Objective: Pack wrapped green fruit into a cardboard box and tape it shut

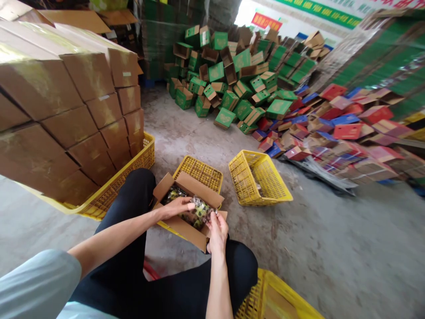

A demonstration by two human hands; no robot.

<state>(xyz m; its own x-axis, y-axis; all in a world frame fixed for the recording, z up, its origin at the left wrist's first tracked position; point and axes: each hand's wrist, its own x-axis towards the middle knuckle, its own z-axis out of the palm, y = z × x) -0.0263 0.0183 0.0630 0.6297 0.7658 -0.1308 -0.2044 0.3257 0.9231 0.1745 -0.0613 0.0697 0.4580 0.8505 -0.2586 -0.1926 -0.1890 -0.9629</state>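
Between my knees an open cardboard box (191, 232) rests on an upturned yellow crate (199, 170), its flaps folded outward. Clear plastic packets with green and dark printing (175, 193) lie inside it. Over the box's right part I hold one such plastic packet (201, 210). The fingers of my left hand (177, 207) pinch its left end, and my right hand (218, 228) grips its right end. What the packet contains is too small to make out.
At left, stacked cardboard boxes (69, 119) stand in a yellow crate (96, 201). Another yellow crate (262, 201) sits ahead to the right, and one more (285, 292) by my right knee. Green boxes (226, 117) and red and blue boxes (347, 130) lie heaped beyond.
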